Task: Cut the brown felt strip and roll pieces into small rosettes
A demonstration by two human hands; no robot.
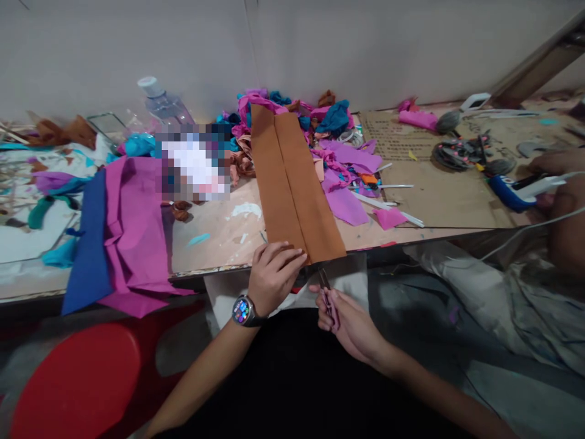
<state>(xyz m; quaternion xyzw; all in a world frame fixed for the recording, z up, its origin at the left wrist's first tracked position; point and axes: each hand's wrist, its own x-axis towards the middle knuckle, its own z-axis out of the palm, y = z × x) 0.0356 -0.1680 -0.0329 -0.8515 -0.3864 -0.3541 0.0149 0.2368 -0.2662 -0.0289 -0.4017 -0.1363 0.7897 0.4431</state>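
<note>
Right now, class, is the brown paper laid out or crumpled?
Laid out: the brown paper runs long and smooth beneath the left hand. Cannot tell whether it is folded.

A long brown sheet point(292, 177), perhaps folded lengthwise, lies on the table point(210, 241) near pink-handled scissors point(334, 311).

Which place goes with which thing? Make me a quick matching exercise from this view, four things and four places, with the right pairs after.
Things:
1. Brown sheet
2. Scissors
3. Red stool
4. Bottle

Places:
A. In the right hand
B. Lower left of the view
C. Back of the table, near the wall
D. Touched by the left hand

Pairs: 1-D; 2-A; 3-B; 4-C
</note>
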